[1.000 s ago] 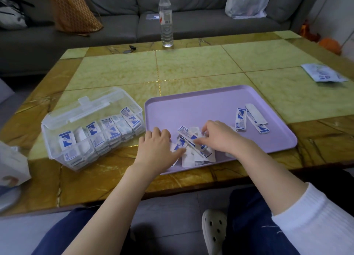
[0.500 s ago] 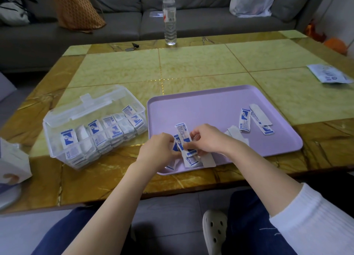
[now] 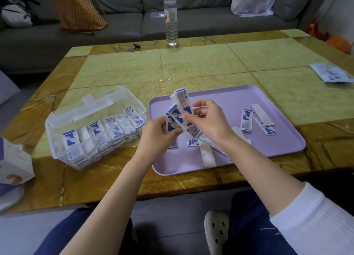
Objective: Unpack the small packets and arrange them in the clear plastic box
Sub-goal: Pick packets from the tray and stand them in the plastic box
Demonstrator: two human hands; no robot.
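Small packets (image 3: 181, 103) — likely light, thin, slippery paper; fanned bundle pinched by left hand (image 3: 157, 136) and right hand (image 3: 212, 122) — best squeezed across flat faces.

Box (image 3: 57, 128) left of tray (image 3: 268, 147); bottle (image 3: 170, 17) behind; loose packets (image 3: 246, 120) on tray.

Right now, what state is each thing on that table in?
Box: open, lid back, rows of packets inside.
Tray: flat, loose packets lying on it.
Bunch: held up over the tray.
Left hand: grips the bunch.
Right hand: pinches the bunch.
Bottle: upright, capped.
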